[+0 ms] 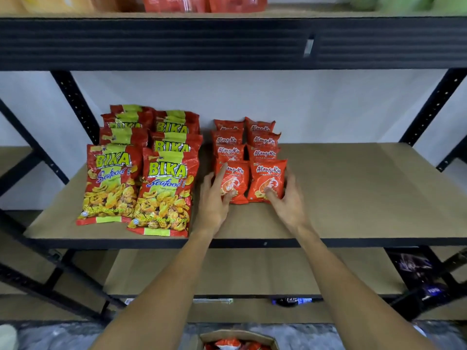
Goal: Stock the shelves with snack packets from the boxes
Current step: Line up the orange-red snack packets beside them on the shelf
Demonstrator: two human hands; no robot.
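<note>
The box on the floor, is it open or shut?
Open. The box has its flaps spread, and red snack packets show inside it.

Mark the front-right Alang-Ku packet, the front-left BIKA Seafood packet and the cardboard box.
front-right Alang-Ku packet (267,178), head view, middle of its front
front-left BIKA Seafood packet (108,185), head view, printed front
cardboard box (238,334), head view, far rim
</note>
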